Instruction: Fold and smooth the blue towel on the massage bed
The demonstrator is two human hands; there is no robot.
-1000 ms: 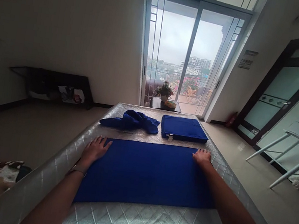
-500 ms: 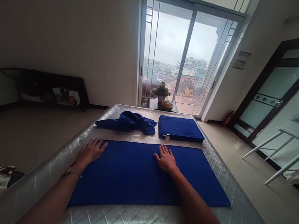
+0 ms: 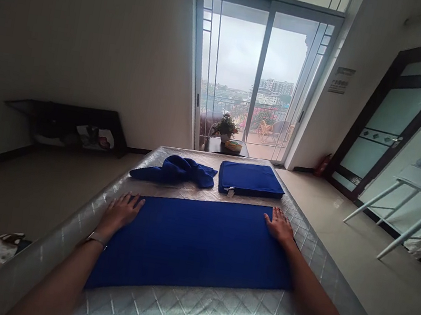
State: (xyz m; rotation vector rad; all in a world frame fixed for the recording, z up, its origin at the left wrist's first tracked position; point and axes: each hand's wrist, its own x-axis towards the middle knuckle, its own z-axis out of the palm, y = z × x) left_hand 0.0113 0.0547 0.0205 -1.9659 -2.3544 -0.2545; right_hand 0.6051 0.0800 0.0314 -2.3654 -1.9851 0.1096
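A dark blue cloth [image 3: 197,243] lies flat and smooth, spread as a wide rectangle across the silvery quilted mattress [image 3: 186,313]. My left hand [image 3: 120,213] rests flat at its far left corner, fingers apart, with a band on the wrist. At the far right corner my right hand [image 3: 280,226] lies palm down, fingers stretched out, touching the cloth. Beyond, a crumpled blue cloth [image 3: 180,170] lies on the left. Beside it on the right sits a folded stack of blue cloth [image 3: 252,179] with a white tag at its near edge.
Past the mattress's far end stand a small dark table [image 3: 212,146] with a potted plant [image 3: 226,127] and a glass sliding door [image 3: 229,64]. A pale-legged stand [image 3: 415,200] holds a box and bag on the right. A dark low rack [image 3: 72,122] stands by the left wall.
My right hand has slid rightward over the cloth from near its middle to the far right corner. My left hand stays at the left corner. The view has shifted slightly.
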